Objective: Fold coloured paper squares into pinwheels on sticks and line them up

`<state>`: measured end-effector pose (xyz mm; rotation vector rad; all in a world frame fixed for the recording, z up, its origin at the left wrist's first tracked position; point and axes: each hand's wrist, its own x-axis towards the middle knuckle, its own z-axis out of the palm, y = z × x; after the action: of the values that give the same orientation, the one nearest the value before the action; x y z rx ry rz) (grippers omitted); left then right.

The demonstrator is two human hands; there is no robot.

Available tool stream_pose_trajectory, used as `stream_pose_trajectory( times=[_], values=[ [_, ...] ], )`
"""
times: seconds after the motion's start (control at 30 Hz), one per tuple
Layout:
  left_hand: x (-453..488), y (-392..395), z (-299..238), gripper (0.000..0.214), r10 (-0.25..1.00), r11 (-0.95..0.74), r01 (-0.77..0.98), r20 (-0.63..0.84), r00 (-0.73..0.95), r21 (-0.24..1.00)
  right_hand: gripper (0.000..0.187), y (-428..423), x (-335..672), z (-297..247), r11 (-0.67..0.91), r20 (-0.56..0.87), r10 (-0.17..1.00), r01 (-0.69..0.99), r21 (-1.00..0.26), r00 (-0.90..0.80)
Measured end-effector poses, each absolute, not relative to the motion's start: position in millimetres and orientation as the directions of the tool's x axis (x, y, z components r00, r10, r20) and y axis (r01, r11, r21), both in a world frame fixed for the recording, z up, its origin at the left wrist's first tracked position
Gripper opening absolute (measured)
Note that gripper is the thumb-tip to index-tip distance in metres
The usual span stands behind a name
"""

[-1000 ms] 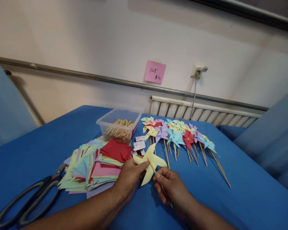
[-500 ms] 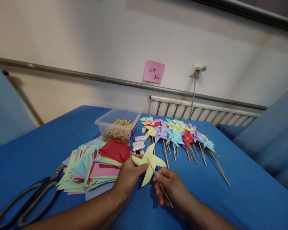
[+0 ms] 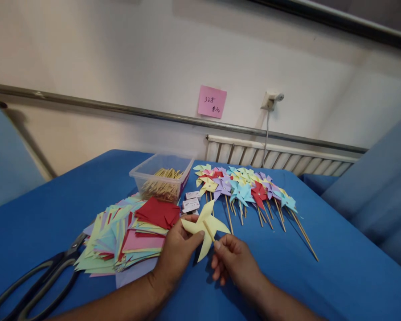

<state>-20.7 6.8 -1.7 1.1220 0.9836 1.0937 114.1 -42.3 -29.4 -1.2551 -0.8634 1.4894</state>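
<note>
My left hand [image 3: 177,253] pinches a pale yellow paper pinwheel [image 3: 205,227] at its centre, low in the middle of the view. My right hand [image 3: 235,263] grips a thin wooden stick [image 3: 209,231] whose tip meets the pinwheel's centre. Both hands hover just above the blue tablecloth [image 3: 321,276]. A pile of coloured paper squares [image 3: 127,236] lies beside my left wrist, with a red sheet on top.
Finished pinwheels on sticks [image 3: 247,191] lie in a row behind my hands. A clear plastic box of sticks [image 3: 162,178] stands at the back. Small white boxes [image 3: 191,203] sit beside it. Large black scissors [image 3: 30,285] lie at the lower left.
The stick's lower end has slid up into my right hand, so less of it shows below the fingers. The pinwheel has stayed in my left hand's pinch.
</note>
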Motion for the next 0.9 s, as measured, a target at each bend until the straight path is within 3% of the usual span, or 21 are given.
stream_pose_trajectory(
  times=[0.17,0.4,0.7,0.9],
  values=[
    [-26,2,4,0.038,0.957,0.026,-0.142,0.016,0.289,0.989,0.053,-45,112,-31,-0.161,-0.173,0.983,-0.174,-0.971,0.054],
    [-25,1,4,0.031,0.934,-0.027,-0.198,0.095,0.344,0.98,0.05,-45,112,-28,-0.121,-0.135,0.989,-0.195,-0.973,0.06],
    [-27,6,-5,0.032,0.978,-0.098,-0.09,0.113,0.175,0.991,0.046,-37,115,-35,-0.14,-0.166,0.986,-0.444,-0.885,0.02],
    [-26,12,-7,0.033,0.984,0.012,-0.229,0.03,0.178,0.973,0.037,-40,115,-28,-0.219,-0.198,0.975,-0.566,-0.794,-0.1]
  ],
)
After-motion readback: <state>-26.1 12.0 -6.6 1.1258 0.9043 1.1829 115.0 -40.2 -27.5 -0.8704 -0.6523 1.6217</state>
